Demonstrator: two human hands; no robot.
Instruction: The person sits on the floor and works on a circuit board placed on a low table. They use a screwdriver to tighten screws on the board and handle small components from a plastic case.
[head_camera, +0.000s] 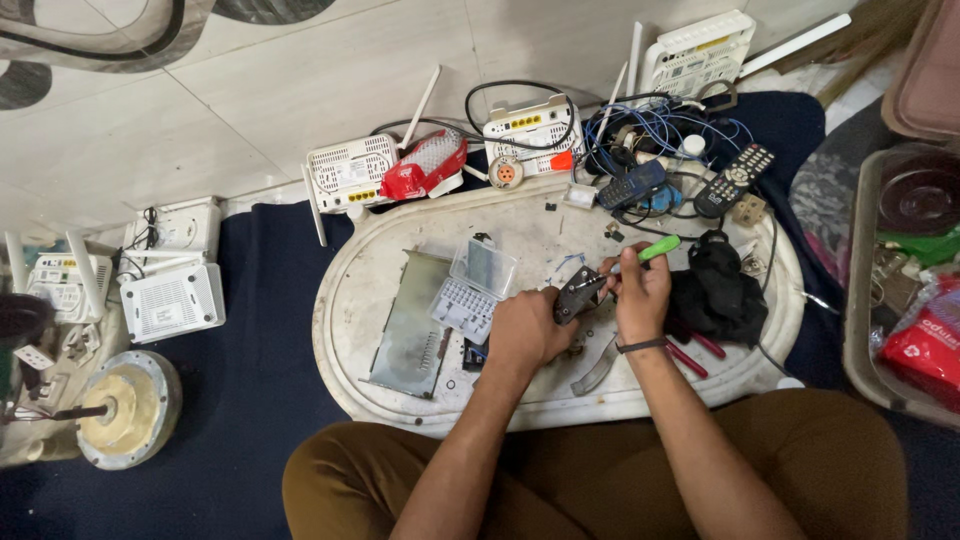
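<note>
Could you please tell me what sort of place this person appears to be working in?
Probably an informal home electronics repair spot on the floor. White routers and a remote control ring a low oval table, where the right hand works a green-handled screwdriver on a small dark device held by the left hand.

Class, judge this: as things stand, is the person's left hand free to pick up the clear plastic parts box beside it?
Probably not at once: the left hand grips a small dark part, though the parts box lies close, unobstructed.

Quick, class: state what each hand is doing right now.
Left hand: closed on a small dark metal part.
Right hand: closed on a green-handled screwdriver.
</note>
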